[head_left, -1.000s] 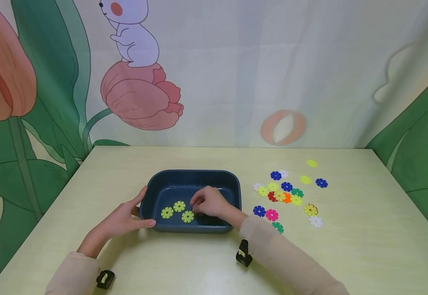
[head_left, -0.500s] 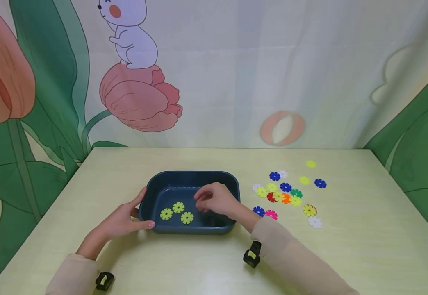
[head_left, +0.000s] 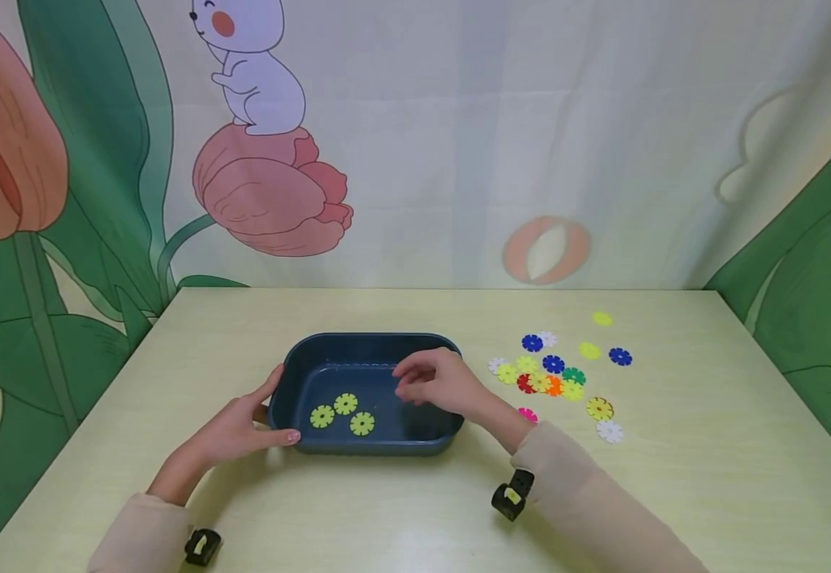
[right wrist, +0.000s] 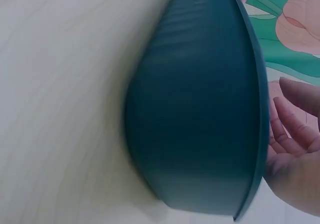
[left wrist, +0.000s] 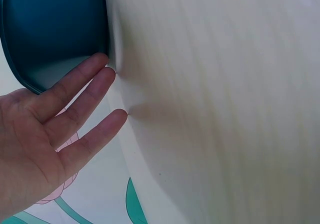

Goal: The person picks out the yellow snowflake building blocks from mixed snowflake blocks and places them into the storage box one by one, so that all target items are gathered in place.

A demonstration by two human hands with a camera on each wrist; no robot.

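A dark blue rectangular tray [head_left: 368, 447] stands on the table with three yellow-green notched snowflake discs [head_left: 362, 423] lying flat on its floor, left of centre. My left hand [head_left: 239, 426] spans the tray's left end, its thumb at the front corner and its fingers farther back. In the left wrist view, several of its fingers [left wrist: 82, 96] extend fairly straight beside the tray's outer wall. Over the tray's right part hovers my right hand [head_left: 447, 386], its fingers loosely bent and nothing visible between them. The right wrist view shows its thumb and fingers [right wrist: 295, 126] apart, beyond the rim.
Right of the tray lie scattered discs: blue [head_left: 620, 356], white [head_left: 610, 431], green [head_left: 574, 376], pink [head_left: 528, 415], orange [head_left: 554, 386] and more yellow ones [head_left: 590, 350]. Some overlap. A printed curtain [head_left: 415, 159] hangs behind the pale wooden table [head_left: 387, 517].
My right hand has risen from beside the nearest yellow disc and shifted right across the tray, its fingers loosening. The left hand and the three discs in the tray stay put.
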